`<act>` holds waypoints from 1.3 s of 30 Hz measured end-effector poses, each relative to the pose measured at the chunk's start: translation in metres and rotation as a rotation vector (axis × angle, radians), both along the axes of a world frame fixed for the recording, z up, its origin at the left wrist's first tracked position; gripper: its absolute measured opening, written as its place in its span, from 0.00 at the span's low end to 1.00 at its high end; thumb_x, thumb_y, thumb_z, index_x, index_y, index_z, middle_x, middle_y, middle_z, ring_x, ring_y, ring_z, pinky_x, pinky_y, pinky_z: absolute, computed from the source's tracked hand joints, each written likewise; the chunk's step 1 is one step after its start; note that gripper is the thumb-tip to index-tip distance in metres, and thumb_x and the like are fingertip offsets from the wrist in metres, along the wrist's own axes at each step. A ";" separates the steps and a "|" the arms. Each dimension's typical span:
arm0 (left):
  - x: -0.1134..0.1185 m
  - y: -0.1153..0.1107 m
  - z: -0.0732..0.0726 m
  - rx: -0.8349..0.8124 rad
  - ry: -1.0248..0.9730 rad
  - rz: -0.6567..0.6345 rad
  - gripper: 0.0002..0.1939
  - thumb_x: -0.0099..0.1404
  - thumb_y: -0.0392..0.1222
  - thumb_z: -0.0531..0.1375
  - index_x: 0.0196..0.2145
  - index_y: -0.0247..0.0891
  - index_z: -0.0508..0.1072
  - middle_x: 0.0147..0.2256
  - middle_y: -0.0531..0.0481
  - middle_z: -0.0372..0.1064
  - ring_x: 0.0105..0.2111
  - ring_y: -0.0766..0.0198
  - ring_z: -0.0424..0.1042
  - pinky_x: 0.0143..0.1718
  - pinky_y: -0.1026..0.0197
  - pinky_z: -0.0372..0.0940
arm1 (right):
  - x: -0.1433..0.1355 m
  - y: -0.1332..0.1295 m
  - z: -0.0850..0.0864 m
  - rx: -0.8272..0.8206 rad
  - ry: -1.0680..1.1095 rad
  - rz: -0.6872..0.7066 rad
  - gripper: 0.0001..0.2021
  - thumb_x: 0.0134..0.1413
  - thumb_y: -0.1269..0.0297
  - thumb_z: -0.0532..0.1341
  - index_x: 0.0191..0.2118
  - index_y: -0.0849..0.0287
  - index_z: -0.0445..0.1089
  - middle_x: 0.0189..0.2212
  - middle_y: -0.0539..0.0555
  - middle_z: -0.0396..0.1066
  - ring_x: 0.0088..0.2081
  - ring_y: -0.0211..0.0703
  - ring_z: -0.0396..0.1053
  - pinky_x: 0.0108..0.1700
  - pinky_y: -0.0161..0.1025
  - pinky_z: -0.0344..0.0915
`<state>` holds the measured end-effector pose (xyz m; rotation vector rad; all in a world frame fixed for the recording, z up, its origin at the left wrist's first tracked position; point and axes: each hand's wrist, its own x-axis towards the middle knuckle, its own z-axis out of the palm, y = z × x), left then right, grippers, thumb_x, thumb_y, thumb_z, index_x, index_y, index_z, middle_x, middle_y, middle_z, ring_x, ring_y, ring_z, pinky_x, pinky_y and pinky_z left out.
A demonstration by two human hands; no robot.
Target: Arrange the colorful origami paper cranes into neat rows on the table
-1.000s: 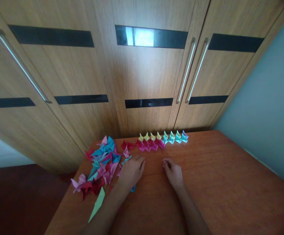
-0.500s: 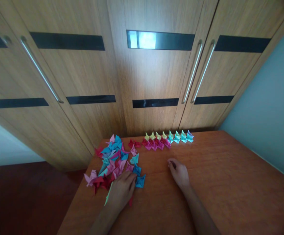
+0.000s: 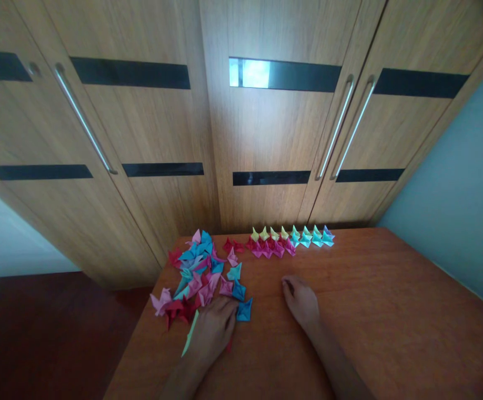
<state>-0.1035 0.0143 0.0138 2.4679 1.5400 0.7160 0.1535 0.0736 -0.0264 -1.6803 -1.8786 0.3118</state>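
My left hand rests low over the near end of a heap of folded paper origami figures, its fingers curled down beside a blue origami figure. What those fingers hold, if anything, is hidden. A red paper tip sticks out below the hand, and a pale green paper piece shows at its left side. To the right, my right hand lies on the wooden table with its fingers curled in; nothing shows in them. A teal origami figure sits beyond the left hand.
Rows of yellow origami figures, magenta origami figures and light turquoise origami figures stand along the back of the table. Behind it rises a wooden wardrobe with metal handles. A pale blue wall stands at the right.
The camera view has shifted slightly, so most things sit a little farther right. My left hand stays by the heap with its fingers curled; my right hand has drawn slightly nearer to me.
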 end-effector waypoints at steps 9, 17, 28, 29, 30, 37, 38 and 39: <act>-0.006 0.002 -0.006 -0.005 -0.126 -0.010 0.14 0.65 0.32 0.51 0.42 0.43 0.73 0.39 0.49 0.73 0.40 0.61 0.73 0.43 0.59 0.68 | -0.089 0.022 0.024 -0.002 -0.275 0.225 0.14 0.60 0.69 0.50 0.49 0.55 0.66 0.43 0.56 0.68 0.46 0.44 0.66 0.45 0.36 0.63; -0.008 0.003 -0.004 0.023 -0.168 -0.007 0.13 0.66 0.33 0.51 0.42 0.42 0.73 0.38 0.49 0.73 0.39 0.62 0.73 0.42 0.60 0.69 | -0.119 0.061 0.028 -0.074 -0.334 0.079 0.22 0.61 0.69 0.47 0.60 0.56 0.54 0.52 0.62 0.62 0.41 0.45 0.70 0.39 0.39 0.67; -0.003 0.000 0.002 0.013 -0.117 -0.021 0.13 0.65 0.33 0.51 0.41 0.43 0.73 0.36 0.49 0.73 0.38 0.61 0.73 0.40 0.60 0.69 | -0.126 0.072 0.028 -0.062 -0.332 0.152 0.18 0.62 0.68 0.47 0.55 0.55 0.62 0.55 0.58 0.62 0.42 0.44 0.71 0.38 0.39 0.68; -0.003 0.000 0.001 0.000 -0.113 -0.018 0.13 0.66 0.32 0.51 0.41 0.43 0.73 0.36 0.49 0.73 0.38 0.61 0.73 0.40 0.60 0.68 | -0.127 0.072 0.028 -0.061 -0.330 0.160 0.18 0.62 0.69 0.47 0.55 0.54 0.63 0.55 0.58 0.63 0.42 0.44 0.71 0.38 0.38 0.68; -0.003 0.001 0.001 -0.009 -0.110 -0.016 0.13 0.66 0.32 0.51 0.41 0.43 0.73 0.36 0.49 0.73 0.39 0.61 0.73 0.41 0.60 0.68 | -0.127 0.072 0.028 -0.057 -0.327 0.169 0.18 0.62 0.69 0.47 0.54 0.54 0.63 0.54 0.57 0.64 0.43 0.43 0.71 0.39 0.37 0.68; -0.004 0.001 -0.002 0.007 -0.091 -0.019 0.12 0.66 0.34 0.51 0.41 0.43 0.73 0.35 0.50 0.73 0.37 0.60 0.73 0.39 0.59 0.68 | -0.121 0.062 0.026 0.049 -0.233 0.190 0.15 0.62 0.69 0.49 0.49 0.52 0.69 0.49 0.52 0.70 0.45 0.39 0.70 0.42 0.32 0.66; -0.004 0.001 -0.002 0.012 -0.094 -0.018 0.12 0.66 0.34 0.51 0.41 0.44 0.73 0.35 0.50 0.73 0.37 0.61 0.73 0.39 0.59 0.68 | -0.119 0.061 0.026 0.084 -0.195 0.166 0.15 0.62 0.69 0.49 0.48 0.52 0.70 0.48 0.52 0.71 0.44 0.39 0.70 0.42 0.32 0.65; -0.004 0.001 -0.003 0.018 -0.098 -0.017 0.12 0.66 0.34 0.51 0.41 0.44 0.73 0.35 0.50 0.73 0.37 0.61 0.73 0.39 0.59 0.69 | -0.116 0.060 0.027 0.120 -0.156 0.138 0.14 0.63 0.68 0.49 0.46 0.52 0.70 0.47 0.51 0.71 0.43 0.38 0.70 0.41 0.32 0.65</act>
